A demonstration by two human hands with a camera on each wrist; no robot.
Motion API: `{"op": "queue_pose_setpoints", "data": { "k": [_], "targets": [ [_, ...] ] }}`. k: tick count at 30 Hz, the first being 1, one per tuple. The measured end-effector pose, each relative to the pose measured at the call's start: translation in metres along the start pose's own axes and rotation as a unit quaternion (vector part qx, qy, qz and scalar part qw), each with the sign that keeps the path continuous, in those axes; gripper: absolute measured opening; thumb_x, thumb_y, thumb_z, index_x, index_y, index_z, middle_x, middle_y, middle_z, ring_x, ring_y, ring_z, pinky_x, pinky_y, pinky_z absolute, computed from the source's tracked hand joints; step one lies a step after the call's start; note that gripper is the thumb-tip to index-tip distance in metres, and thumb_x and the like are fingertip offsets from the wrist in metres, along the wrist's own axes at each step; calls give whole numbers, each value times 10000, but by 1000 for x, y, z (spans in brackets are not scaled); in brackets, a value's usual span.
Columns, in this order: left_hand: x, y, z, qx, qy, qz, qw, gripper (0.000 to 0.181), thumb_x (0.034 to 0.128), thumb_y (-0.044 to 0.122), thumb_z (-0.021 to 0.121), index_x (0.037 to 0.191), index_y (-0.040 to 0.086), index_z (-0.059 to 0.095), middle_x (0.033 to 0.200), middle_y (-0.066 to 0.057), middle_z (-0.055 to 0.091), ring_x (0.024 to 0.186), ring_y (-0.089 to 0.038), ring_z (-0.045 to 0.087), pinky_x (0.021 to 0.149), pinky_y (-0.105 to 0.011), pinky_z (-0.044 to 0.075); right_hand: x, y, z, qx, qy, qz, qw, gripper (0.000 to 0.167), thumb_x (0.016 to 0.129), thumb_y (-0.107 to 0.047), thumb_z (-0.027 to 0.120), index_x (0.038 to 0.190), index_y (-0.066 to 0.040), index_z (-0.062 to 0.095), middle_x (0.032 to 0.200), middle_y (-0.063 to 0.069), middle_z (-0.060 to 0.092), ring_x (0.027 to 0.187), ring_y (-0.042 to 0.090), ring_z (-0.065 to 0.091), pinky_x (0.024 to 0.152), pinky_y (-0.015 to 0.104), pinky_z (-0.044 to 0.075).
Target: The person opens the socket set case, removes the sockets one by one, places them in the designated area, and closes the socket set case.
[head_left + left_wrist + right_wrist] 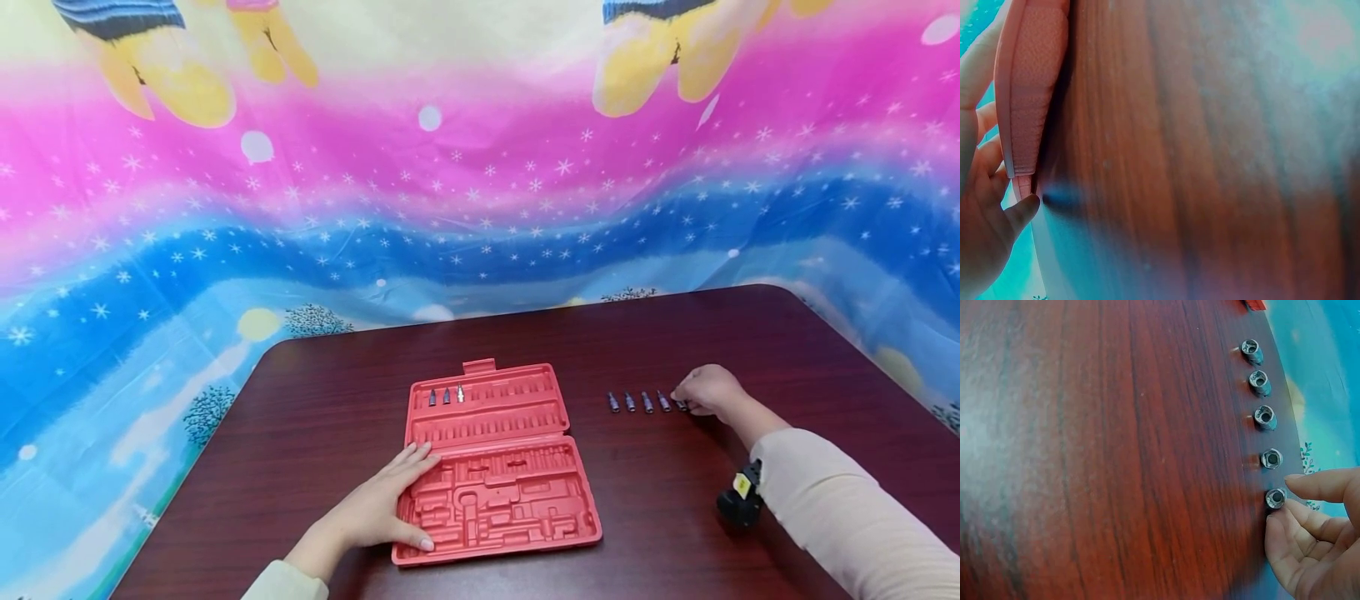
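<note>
- Fingers of my left hand (375, 504) are straight and a little spread; they rest over the left side of the open red case (540, 510), with the thumb close to its near left corner.
- The case lies flat on the dark brown table (660, 517), its two halves unfolded, and the latch (479, 367) is at the far side.
- Three small metal bits (446, 397) sit side by side in the far half of the case, at the left of its upper row.
- Well apart, to the right of the case, four other bits (647, 403) make one row on the table.
- At the right end of this row is the fifth bit (1275, 499), partly hidden in the head view.
- Fingers of my right hand (711, 392) are bent around this fifth bit, with only a small opening between them; whether they pinch it, I cannot tell.
- Beside my light right sleeve (832, 492) shows a black device (741, 500) with yellow label.
</note>
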State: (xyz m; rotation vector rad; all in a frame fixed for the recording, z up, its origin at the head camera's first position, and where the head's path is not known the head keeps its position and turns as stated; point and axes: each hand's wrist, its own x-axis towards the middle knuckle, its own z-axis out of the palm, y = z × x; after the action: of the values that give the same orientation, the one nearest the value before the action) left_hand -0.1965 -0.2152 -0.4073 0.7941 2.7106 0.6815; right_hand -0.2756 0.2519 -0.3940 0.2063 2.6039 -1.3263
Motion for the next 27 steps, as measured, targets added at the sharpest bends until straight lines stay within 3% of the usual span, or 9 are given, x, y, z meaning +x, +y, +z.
{"op": "queue_pose_setpoints", "data": {
  "k": [17,27],
  "targets": [
    [1,0,0,-71,54,126,9999,982,541,623,656,1344,168,321,1409,-33,211,1288,-246,89,956,-486,214,-9,2,-4,264,-211,-96,9994,268,846,-122,500,966,116,524,947,207,521,867,331,511,708,410,451],
    [1,0,0,-57,10,111,9999,986,540,625,656,1347,171,316,1411,-30,206,1289,-241,88,957,-483,215,-16,-11,-6,211,-253,-343,9989,350,868,-193,484,1013,126,483,865,142,519,789,244,541,695,382,457]
  ]
}}
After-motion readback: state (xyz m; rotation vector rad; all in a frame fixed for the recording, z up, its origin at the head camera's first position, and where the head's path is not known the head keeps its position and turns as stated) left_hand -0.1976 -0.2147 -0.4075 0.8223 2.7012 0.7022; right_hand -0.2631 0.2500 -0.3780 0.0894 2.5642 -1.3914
